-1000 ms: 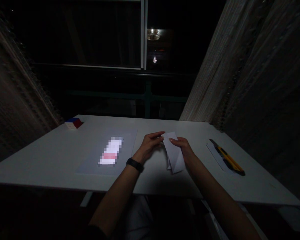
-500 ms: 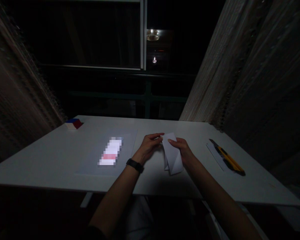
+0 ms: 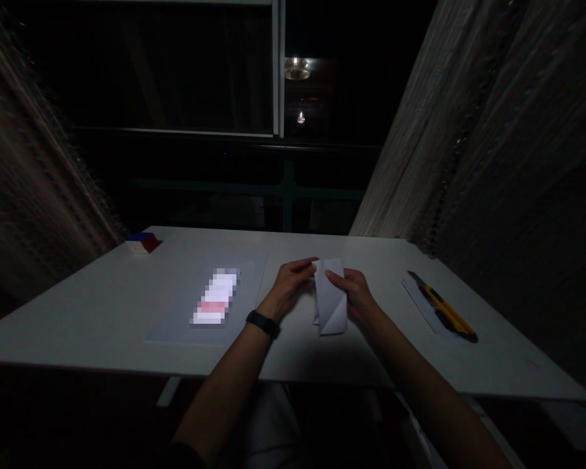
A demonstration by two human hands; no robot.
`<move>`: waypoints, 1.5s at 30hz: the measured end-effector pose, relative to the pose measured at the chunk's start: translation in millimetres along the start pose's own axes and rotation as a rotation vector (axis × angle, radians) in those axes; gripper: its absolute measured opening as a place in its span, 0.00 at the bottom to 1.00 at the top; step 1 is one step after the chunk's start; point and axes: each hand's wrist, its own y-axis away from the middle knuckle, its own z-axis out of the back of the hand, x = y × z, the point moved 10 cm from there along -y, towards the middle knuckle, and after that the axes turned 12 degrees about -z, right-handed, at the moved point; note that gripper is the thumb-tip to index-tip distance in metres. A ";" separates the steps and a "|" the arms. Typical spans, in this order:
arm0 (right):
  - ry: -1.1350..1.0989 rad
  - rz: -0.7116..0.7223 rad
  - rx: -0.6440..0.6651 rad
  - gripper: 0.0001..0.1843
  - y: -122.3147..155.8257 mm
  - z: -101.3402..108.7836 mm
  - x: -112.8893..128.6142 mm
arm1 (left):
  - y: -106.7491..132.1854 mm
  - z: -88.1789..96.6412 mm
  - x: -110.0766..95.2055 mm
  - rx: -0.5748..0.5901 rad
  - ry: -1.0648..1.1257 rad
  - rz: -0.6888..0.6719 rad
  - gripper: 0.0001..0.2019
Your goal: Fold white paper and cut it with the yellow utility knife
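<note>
A folded white paper (image 3: 331, 305) is held just above the white table (image 3: 102, 306), near its front middle. My left hand (image 3: 292, 285), with a black watch on its wrist, pinches the paper's top left corner. My right hand (image 3: 352, 293) grips the paper's right edge, fingertips on its upper face. The paper's lower end hangs toward me and shows diagonal fold lines.
A sheet with a bright blurred patch (image 3: 215, 296) lies left of my hands. A yellow and black utility knife (image 3: 444, 309) lies on a paper strip at the right. A red and blue block (image 3: 142, 241) sits at the far left corner. Curtains hang on both sides, a dark window behind.
The folded paper has swung slightly left and stands more upright between my hands. Both hands stayed nearly in place, the right shifting a little left.
</note>
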 end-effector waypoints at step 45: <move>0.103 0.137 -0.124 0.16 -1.2 10.3 3.2 | -0.9 17.2 -19.9 -0.206 -0.294 -0.156 0.14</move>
